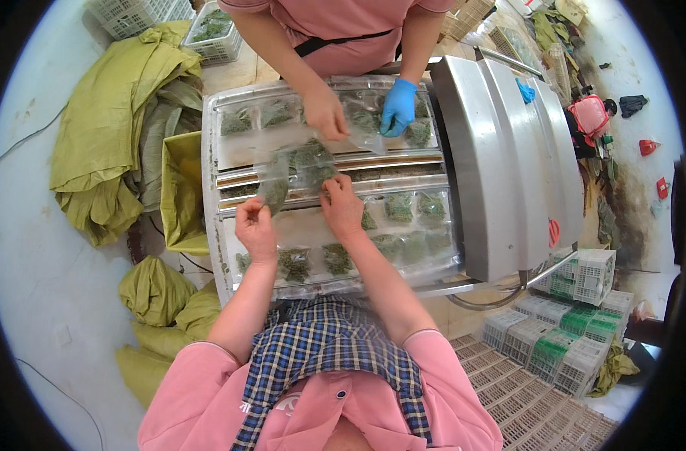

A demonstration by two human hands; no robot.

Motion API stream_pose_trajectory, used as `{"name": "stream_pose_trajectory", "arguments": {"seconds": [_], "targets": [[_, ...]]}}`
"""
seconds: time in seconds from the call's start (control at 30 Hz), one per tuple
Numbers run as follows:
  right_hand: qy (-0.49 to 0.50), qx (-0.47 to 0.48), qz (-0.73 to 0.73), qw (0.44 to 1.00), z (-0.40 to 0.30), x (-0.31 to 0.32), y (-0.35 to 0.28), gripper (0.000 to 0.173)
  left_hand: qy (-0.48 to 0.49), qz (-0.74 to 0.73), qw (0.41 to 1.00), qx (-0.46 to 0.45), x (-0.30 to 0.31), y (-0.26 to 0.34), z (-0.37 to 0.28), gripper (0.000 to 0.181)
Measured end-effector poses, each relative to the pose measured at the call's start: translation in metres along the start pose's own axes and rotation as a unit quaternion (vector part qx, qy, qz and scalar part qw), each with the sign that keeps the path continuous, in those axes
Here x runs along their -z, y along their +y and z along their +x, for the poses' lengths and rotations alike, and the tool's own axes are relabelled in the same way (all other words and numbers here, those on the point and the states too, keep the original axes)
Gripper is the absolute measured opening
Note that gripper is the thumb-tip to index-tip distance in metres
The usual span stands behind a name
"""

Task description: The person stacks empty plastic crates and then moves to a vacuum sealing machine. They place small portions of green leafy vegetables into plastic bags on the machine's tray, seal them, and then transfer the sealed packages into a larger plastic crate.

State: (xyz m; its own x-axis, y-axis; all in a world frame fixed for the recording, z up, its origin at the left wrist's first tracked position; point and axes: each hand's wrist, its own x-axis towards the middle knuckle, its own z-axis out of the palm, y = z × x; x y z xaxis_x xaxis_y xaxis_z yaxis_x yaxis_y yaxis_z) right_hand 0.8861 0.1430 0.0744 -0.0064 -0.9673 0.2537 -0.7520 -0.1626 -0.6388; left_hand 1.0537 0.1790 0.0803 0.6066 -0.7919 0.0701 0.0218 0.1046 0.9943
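Note:
Between my left hand (255, 225) and my right hand (341, 203) hangs a clear plastic bag of green plant pieces (306, 160), slightly blurred. My left fingers pinch one part of the clear film, and my right fingers hold the other side. Beneath lies the bed of a metal vacuum-sealing machine (247, 225), with bags of the green produce in rows, such as a bag (294, 264) near my side and a bag (399, 207) by the lid. Sealing bars (388, 162) run across the middle.
Across the machine a co-worker's bare hand (325, 113) and blue-gloved hand (398, 110) handle another bag. The steel lid (501, 169) stands at the right. Yellow-green woven sacks (106, 113) lie left, an open yellow sack (182, 197) beside the machine, plastic crates (568, 321) lower right.

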Motion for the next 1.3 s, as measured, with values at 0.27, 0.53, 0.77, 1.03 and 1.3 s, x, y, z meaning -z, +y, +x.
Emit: {"name": "stream_pose_trajectory", "arguments": {"seconds": [0.27, 0.53, 0.77, 1.03, 1.3], "targets": [[0.02, 0.005, 0.089, 0.996, -0.011, 0.03, -0.013, 0.009, -0.225, 0.022, 0.968, 0.107, 0.031, 0.024, 0.014, 0.032], [-0.05, -0.017, 0.153, 0.987, -0.053, 0.048, -0.027, 0.01, -0.349, 0.158, 0.923, 0.032, 0.027, 0.039, 0.001, 0.015], [-0.222, -0.161, -0.077, 0.959, -0.028, 0.024, -0.002, 0.023, -0.345, 0.263, 0.869, 0.237, 0.034, -0.056, 0.01, 0.023], [-0.176, -0.173, -0.147, 0.958, -0.009, -0.008, 0.012, 0.021, -0.285, 0.295, 0.872, 0.266, 0.029, -0.043, 0.019, 0.018], [-0.159, -0.2, -0.109, 0.961, 0.0, 0.0, 0.007, 0.02, -0.238, 0.17, 0.9, 0.324, 0.069, -0.023, 0.027, 0.019]]}}
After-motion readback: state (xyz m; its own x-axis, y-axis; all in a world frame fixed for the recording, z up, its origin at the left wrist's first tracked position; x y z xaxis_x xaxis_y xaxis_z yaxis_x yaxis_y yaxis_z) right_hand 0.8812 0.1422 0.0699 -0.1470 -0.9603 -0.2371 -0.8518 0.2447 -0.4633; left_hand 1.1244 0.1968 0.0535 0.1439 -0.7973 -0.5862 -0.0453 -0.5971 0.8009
